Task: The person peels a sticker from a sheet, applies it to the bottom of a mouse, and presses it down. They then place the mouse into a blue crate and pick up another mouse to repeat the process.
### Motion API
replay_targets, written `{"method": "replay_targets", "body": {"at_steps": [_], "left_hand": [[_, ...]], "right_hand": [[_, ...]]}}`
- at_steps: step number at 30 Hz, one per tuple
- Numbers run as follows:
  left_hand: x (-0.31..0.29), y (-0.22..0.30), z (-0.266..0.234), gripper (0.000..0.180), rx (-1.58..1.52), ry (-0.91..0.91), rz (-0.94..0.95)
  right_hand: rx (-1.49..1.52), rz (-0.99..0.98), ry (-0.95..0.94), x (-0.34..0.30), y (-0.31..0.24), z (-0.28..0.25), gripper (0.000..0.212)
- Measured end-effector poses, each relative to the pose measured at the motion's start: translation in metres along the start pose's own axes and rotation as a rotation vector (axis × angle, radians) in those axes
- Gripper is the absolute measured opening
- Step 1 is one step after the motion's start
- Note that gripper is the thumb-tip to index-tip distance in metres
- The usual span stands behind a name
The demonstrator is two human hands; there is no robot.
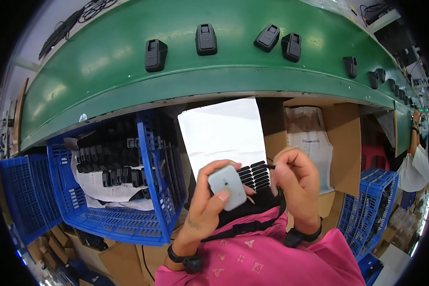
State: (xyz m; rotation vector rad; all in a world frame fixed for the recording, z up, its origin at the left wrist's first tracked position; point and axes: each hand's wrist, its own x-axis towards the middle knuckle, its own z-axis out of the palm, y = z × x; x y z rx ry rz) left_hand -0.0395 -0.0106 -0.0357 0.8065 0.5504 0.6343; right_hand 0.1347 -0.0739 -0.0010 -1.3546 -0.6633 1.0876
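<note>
My left hand (207, 202) is closed around a pale grey, rounded-square device (226, 187) with a small dark mark near its middle. Behind it, a white sheet (224, 128) slopes up from my lap to the bench edge. Rows of small black oblong stickers (260, 176) cover its lower part, and the device hides some of them. My right hand (295, 178) is pinched at the sheet's right edge, on a small black strip (270, 166) that looks like one of these stickers. A fingertip of my left hand shows below the device, against the sheet.
Several black docks (206, 40) stand along the green bench (105, 57). On the left, a blue crate (119, 231) holds black units on white paper. To the right are an open cardboard box (343, 138) and another blue crate (367, 209). Another person's arm (414, 133) shows far right.
</note>
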Motion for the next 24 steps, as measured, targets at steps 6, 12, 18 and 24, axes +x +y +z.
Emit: {"method": "replay_targets", "body": {"at_steps": [6,12,18,24], "left_hand": [[-0.007,0.021,0.021,0.049,0.092,-0.067,-0.102],[-0.010,0.020,0.016,0.050,0.211,-0.143,-0.036],[-0.009,0.020,0.016,0.051,0.260,-0.145,-0.035],[-0.008,0.015,0.012,0.051,0.313,-0.149,0.009]], "right_hand": [[0.075,0.033,-0.218,-0.008,-0.024,0.018,0.008],[-0.031,0.065,-0.180,-0.009,-0.023,0.020,0.009],[-0.119,0.003,-0.205,-0.007,-0.022,0.019,0.010],[-0.100,0.017,-0.192,-0.005,-0.021,0.020,0.011]]}}
